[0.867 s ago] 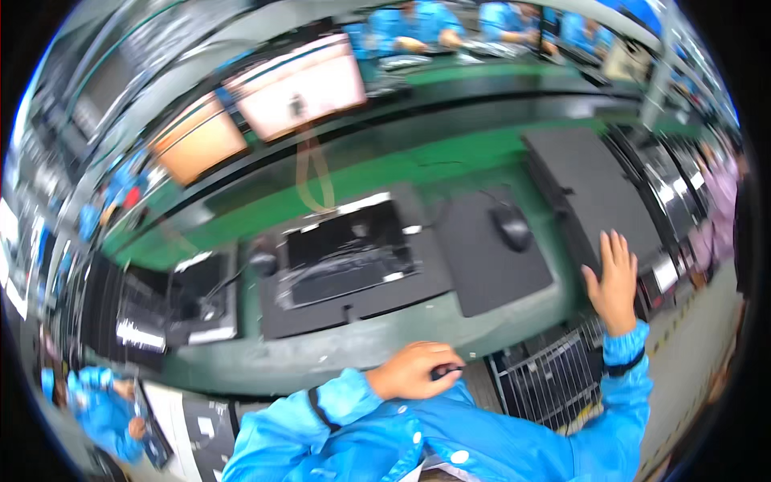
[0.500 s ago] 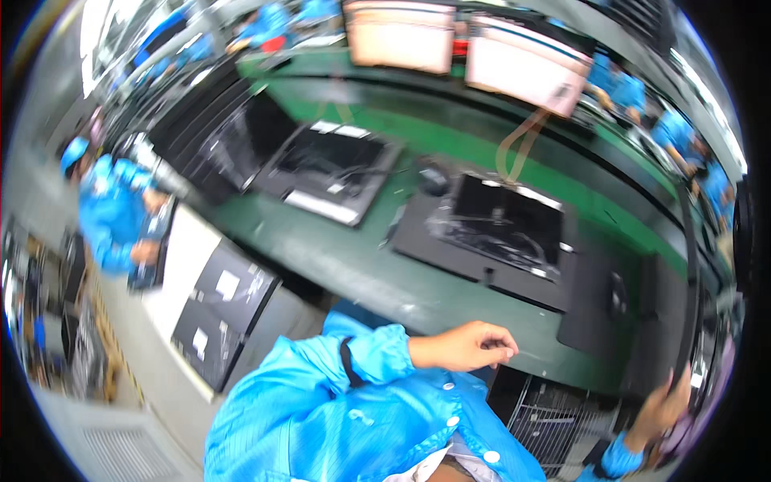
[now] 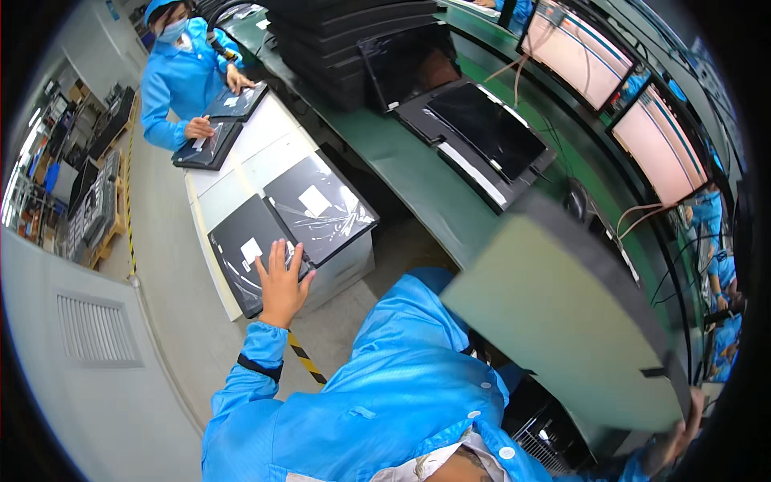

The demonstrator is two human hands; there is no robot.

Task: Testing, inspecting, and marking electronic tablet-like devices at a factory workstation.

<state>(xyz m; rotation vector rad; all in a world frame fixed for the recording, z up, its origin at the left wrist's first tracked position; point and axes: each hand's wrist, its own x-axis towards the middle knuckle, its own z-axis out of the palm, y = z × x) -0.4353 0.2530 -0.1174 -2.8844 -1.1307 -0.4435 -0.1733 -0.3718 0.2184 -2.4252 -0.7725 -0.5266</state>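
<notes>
My left hand (image 3: 281, 291) reaches out with its fingers spread over the near edge of a flat black panel (image 3: 243, 277), which has a white label and clear film. Whether the fingers touch it I cannot tell. A second film-wrapped black panel (image 3: 337, 205) lies against it on the white table (image 3: 277, 132). At the lower right, my right hand (image 3: 681, 430) grips the end of a large flat board (image 3: 562, 313) with a pale greenish face and a dark edge. The board is tilted and blurred, and part of that hand is hidden at the rim of the view.
On the green workbench (image 3: 361, 140) a dark screen panel (image 3: 490, 128) lies on a black tray, beside another upright screen (image 3: 409, 64) and a stack of black trays (image 3: 321, 40). Two lit monitors (image 3: 662, 149) stand behind. A co-worker (image 3: 181, 80) handles panels at the white table's far end.
The view has swung left. My left hand has moved from before my body to the panels on the white table, its fingers opening out. The large board now shows in my right hand.
</notes>
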